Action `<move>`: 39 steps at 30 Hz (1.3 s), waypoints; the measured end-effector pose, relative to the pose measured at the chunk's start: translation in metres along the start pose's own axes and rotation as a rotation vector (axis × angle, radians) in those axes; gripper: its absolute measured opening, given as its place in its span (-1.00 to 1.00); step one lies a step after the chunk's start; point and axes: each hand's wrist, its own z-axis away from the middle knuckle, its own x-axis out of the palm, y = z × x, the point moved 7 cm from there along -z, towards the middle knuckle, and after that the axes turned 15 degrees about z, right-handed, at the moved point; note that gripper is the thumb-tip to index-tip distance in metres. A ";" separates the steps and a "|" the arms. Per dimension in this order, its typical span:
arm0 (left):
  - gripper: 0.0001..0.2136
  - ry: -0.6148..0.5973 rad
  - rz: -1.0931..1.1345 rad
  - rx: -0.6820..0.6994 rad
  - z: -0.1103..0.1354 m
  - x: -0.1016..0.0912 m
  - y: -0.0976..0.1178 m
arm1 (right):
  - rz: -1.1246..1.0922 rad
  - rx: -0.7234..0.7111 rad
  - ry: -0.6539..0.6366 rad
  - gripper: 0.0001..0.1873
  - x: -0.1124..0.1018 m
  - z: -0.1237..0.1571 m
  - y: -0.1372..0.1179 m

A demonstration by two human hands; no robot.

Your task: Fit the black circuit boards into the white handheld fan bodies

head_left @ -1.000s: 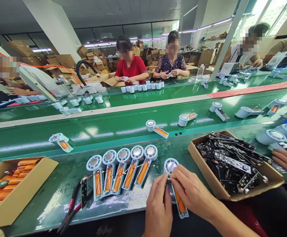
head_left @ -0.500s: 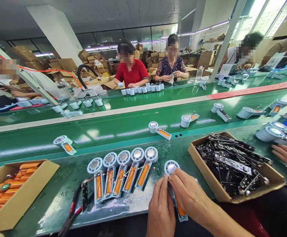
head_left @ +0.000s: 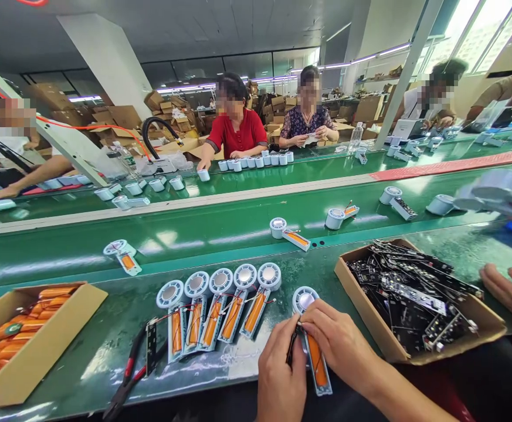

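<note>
My left hand and my right hand meet over a white fan housing with an orange battery in its handle, lying on the green bench. Left fingers pinch a narrow black circuit strip beside the handle. My right hand rests on the housing, fingers curled and pinching at the top of the handle. Just left lies a row of several like housings with orange batteries and red wires.
A cardboard box of black circuit boards stands at the right, a box of orange batteries at the left. Red-handled pliers lie near the front edge. Fan parts ride the conveyor. A co-worker's hand is at far right; other people sit opposite.
My left hand has drawn back a little, and the black strip now shows between its fingers. The co-worker's hand at the right lifted fan housings off the bench. Parts on the conveyor drifted right.
</note>
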 end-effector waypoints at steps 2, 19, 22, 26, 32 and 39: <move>-0.64 -0.011 0.008 -0.015 -0.002 -0.002 0.001 | -0.062 0.014 -0.033 -0.72 -0.002 -0.002 0.004; -0.52 -0.150 0.009 0.040 -0.007 -0.008 0.016 | -0.050 0.051 -0.094 -0.70 -0.015 -0.011 0.006; -0.47 -0.070 -0.030 0.003 -0.006 -0.026 0.018 | -0.032 0.016 -0.091 -0.79 -0.032 -0.013 -0.003; -0.32 -0.052 -0.021 0.065 -0.014 -0.034 0.035 | 0.084 -0.237 -0.167 -0.61 -0.052 -0.022 -0.035; -0.24 -0.281 0.346 -0.110 -0.052 -0.012 0.012 | 0.056 -0.055 -0.106 -0.54 -0.052 -0.033 -0.009; -0.26 -0.472 0.378 -0.179 -0.061 0.020 -0.022 | -0.306 0.449 -0.057 -0.71 -0.047 -0.012 0.043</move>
